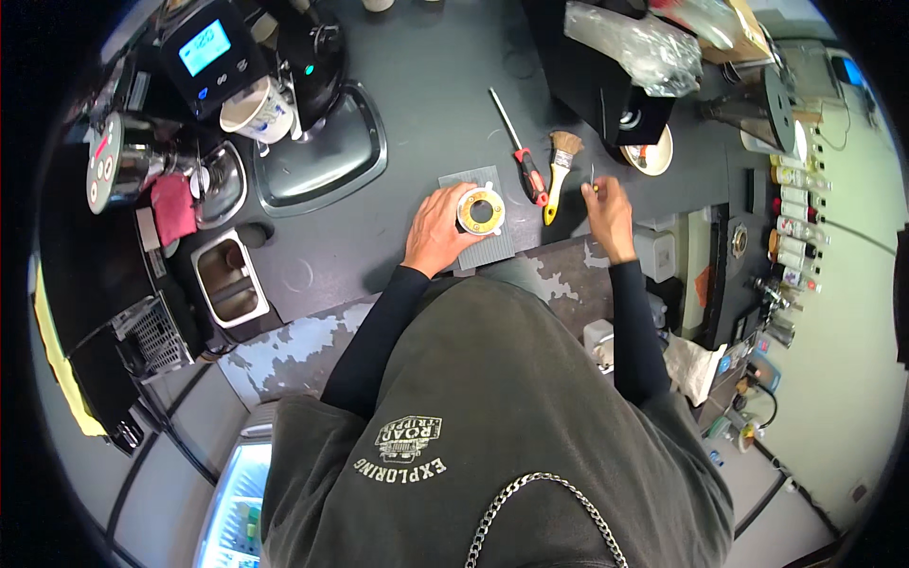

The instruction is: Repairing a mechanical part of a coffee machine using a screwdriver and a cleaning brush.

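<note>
My left hand [440,227] is wrapped round a grinder burr [481,210], a gold ring with a dark centre in a silver metal holder. It is over a grey ribbed mat [490,252] at the counter's front edge. Off to the right, my right hand [609,216] pinches a small screwdriver [594,176] with a thin metal shaft pointing away from me; a bit of yellow shows between the fingers. Between the hands lie a larger red-and-black screwdriver [533,180] and a brush [561,170] with brown bristles and a yellow-tipped handle.
A black grinder body [606,85] lies at the far right, plastic wrap on it, beside a white bowl [653,151] of small parts. To the left are a drip tray [327,180], a patterned cup [258,112], a lit display [205,47] and a metal sink insert [230,275].
</note>
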The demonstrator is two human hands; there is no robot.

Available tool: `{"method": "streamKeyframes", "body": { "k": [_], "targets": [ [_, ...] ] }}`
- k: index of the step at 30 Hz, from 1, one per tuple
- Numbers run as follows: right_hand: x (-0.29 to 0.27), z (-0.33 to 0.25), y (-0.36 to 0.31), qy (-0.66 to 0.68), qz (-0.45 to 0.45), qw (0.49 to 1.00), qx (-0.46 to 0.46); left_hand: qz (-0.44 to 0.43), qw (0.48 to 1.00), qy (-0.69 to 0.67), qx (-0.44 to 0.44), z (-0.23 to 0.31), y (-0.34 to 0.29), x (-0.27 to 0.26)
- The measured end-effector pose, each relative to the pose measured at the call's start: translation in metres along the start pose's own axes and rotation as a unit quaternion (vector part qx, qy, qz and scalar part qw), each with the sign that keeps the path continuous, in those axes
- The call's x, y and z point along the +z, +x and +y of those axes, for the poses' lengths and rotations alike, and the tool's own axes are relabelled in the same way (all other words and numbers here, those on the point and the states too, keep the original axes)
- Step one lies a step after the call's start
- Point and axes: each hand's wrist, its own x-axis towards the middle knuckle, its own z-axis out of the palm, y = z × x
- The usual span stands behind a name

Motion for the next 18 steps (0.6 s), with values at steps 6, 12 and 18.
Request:
{"method": "streamKeyframes", "body": {
  "k": [6,12,18],
  "targets": [
    [-0.025,-0.135,-0.025,0.066,-0.145,0.976,-0.147,-0.007,1.000,-0.027,-0.004,-0.001,-0.001,-0.004],
    [-0.019,-0.172,-0.014,-0.054,-0.245,0.949,-0.192,-0.004,0.999,-0.053,-0.006,-0.004,-0.003,-0.004],
    [-0.011,-0.180,-0.004,-0.134,-0.280,0.928,-0.207,-0.011,0.998,-0.057,-0.014,-0.001,-0.003,-0.004]
  ]
}}
